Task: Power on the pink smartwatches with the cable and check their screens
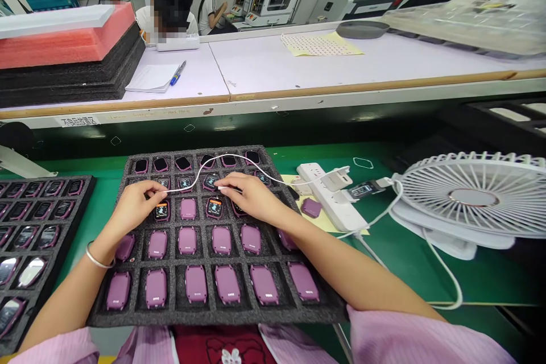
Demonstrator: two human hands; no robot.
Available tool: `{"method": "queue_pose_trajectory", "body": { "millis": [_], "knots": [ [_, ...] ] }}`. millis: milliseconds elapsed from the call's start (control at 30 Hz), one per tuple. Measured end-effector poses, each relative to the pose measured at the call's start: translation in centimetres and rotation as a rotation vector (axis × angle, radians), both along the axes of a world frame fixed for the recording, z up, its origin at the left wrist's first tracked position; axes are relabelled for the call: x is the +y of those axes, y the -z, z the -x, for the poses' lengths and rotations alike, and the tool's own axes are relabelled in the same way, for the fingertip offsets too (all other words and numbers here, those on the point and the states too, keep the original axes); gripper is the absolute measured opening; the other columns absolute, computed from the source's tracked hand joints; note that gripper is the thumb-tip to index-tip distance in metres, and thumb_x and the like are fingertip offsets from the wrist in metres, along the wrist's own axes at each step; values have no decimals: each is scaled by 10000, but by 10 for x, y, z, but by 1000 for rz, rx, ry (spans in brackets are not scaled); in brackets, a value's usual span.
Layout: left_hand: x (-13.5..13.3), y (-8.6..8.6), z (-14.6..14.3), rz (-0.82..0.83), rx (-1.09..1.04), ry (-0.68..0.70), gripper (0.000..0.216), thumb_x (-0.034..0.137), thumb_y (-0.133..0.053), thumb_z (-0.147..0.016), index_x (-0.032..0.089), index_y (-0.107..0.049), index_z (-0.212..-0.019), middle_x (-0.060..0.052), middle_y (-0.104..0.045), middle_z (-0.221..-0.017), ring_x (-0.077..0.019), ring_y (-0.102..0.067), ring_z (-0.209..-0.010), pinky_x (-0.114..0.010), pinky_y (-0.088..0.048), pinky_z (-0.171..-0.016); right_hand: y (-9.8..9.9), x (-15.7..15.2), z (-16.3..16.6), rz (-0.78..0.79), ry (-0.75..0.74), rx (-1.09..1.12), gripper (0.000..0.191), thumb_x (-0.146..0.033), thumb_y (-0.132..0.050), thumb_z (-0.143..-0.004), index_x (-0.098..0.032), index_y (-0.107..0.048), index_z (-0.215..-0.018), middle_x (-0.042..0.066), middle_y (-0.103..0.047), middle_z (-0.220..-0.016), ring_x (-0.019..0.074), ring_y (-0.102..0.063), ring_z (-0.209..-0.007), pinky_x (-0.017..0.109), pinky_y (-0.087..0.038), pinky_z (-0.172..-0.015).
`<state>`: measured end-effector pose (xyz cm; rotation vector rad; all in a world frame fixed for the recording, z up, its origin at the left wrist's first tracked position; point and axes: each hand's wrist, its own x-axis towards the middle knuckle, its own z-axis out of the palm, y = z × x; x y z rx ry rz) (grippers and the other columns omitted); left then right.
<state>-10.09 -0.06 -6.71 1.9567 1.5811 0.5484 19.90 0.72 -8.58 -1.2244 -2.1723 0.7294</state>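
A black foam tray (170, 318) holds rows of purple smartwatch bodies without straps. In the front rows they lie with purple backs up, such as this watch body (195, 284); the far rows mostly show dark screens. Over the left part of the tray, my left hand (139, 207) is closed in a pinch on a thin white cable (232, 155). My right hand (251, 196) pinches a small white end piece (220, 187) just above a watch (210, 182) with a lit screen. Two nearby watches, a left one (161, 210) and a middle one (214, 207), show orange-topped screens.
The cable runs right to a charger plug (336, 179) on a white power strip (328, 199). Beside it lie a purple watch body (311, 208) and a white fan (473, 196). Left is another watch tray (81, 205). Behind, a raised shelf (256, 71) bears foam sheets (63, 51). People sit beyond.
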Motion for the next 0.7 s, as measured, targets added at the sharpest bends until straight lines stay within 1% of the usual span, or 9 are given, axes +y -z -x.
{"method": "queue_pose_trajectory", "body": {
  "millis": [33,100,167,267,333,400,500,600,700],
  "knots": [
    [-2,0,-7,-25,-38,34,292,470,-636,-870,214,-764,-925,-42,-750,-877,-216,-654,-802,-327,-476,-759,-4,-3,-7,-21,2,-5,281,-205,-521,-963,-180,-758,-1112,117,-759,-1076,258,-702,-1039,411,-534,-957],
    [-7,2,-22,-40,-51,167,198,393,-672,-868,227,-778,-889,-47,-750,-949,-224,-659,-889,-346,-475,-840,-13,-13,-24,-36,1,-15,291,-248,-516,-973,-198,-756,-1129,109,-760,-1080,261,-704,-1031,412,-540,-950],
    [-9,7,-35,-35,45,287,129,314,-681,-880,241,-787,-879,-40,-750,-931,-227,-659,-909,-372,-456,-883,-21,-29,-45,-35,11,-21,277,-290,-516,-982,-214,-756,-1098,101,-759,-1067,255,-706,-1006,408,-546,-933],
    [-9,13,-43,-49,233,369,111,279,-676,-910,260,-785,-920,-33,-756,-933,-236,-661,-931,-402,-428,-906,-27,-60,-75,-38,26,-27,264,-324,-506,-1000,-227,-750,-1021,96,-732,-1003,236,-693,-948,382,-557,-861],
    [-7,13,-44,-113,341,423,126,290,-669,-925,267,-769,-999,-41,-751,-983,-244,-653,-956,-407,-424,-905,-26,-80,-91,-23,19,-68,272,-311,-486,-1010,-238,-748,-1013,88,-703,-951,219,-676,-899,352,-553,-792],
    [-6,8,-45,-226,467,482,181,306,-679,-920,254,-737,-1084,-68,-740,-1030,-266,-636,-984,-414,-425,-903,-22,-95,-101,-6,5,-141,288,-288,-463,-1018,-247,-748,-1007,81,-685,-925,206,-659,-855,336,-539,-751],
    [-5,-3,-50,-333,636,563,230,299,-725,-877,208,-701,-1087,-109,-735,-1055,-302,-624,-1003,-432,-430,-908,-12,-107,-109,-17,-19,-261,280,-237,-462,-1006,-254,-740,-986,76,-676,-925,217,-648,-841,358,-532,-760],
    [1,-12,-54,-320,655,594,165,287,-717,-851,198,-694,-987,-114,-748,-982,-307,-642,-970,-458,-430,-946,-5,-110,-110,-19,-8,-344,261,-181,-513,-962,-257,-701,-1125,91,-681,-1018,256,-656,-940,411,-545,-831],
    [15,-16,-47,-225,484,507,204,385,-644,-865,214,-695,-966,-84,-759,-927,-282,-669,-920,-449,-443,-970,-3,-107,-107,-51,22,-384,283,-178,-576,-926,-241,-645,-1193,119,-675,-1157,303,-644,-1074,477,-536,-920]
  ]
}}
